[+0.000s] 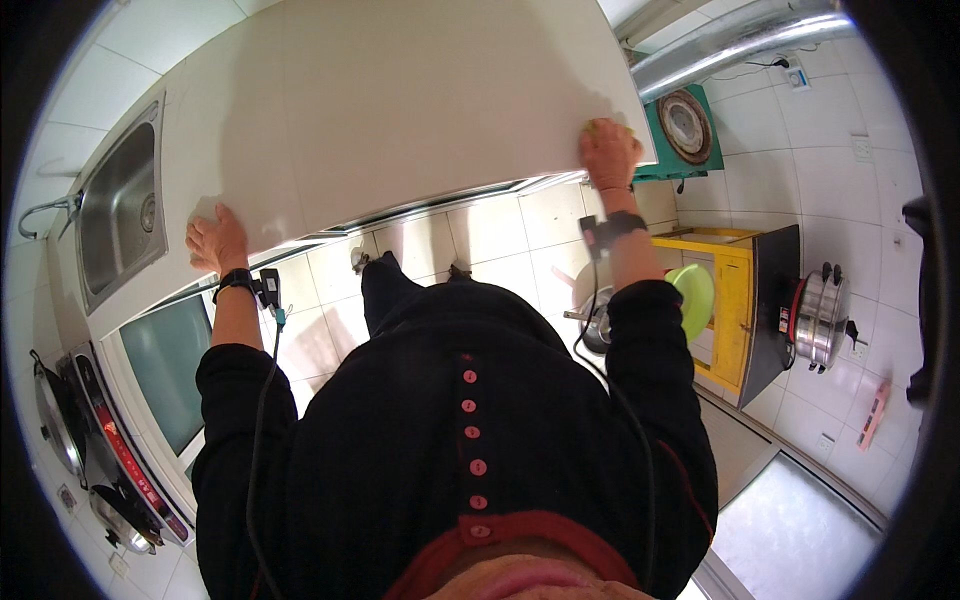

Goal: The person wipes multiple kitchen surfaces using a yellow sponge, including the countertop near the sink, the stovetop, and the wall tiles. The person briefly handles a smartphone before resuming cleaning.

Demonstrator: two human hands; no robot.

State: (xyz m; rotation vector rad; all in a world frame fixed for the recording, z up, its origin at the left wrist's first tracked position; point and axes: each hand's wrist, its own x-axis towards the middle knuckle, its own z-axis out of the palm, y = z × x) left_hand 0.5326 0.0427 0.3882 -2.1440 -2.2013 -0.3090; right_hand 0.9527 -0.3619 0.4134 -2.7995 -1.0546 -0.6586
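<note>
A pale kitchen countertop (420, 105) spans the upper part of the head view. My left hand (217, 238) rests on its front edge, just right of the stainless steel sink (124, 214), thumb apart from the fingers and nothing held. At the counter's right end, my right hand (611, 150) presses down on the surface near the corner. Bits of something yellow-green (590, 127) show around its fingers, mostly hidden beneath it; it looks like a cloth or sponge. Straps with small devices and cables sit on both wrists.
Beyond the counter's right end stands a green stove (709, 112) under a metal duct (742, 45). A yellow cabinet (731, 300) carries a steel steamer pot (821, 319). A lime-green basin (697, 300) and a pan (598, 322) are near my right arm. Lidded pans (60, 420) stand at left.
</note>
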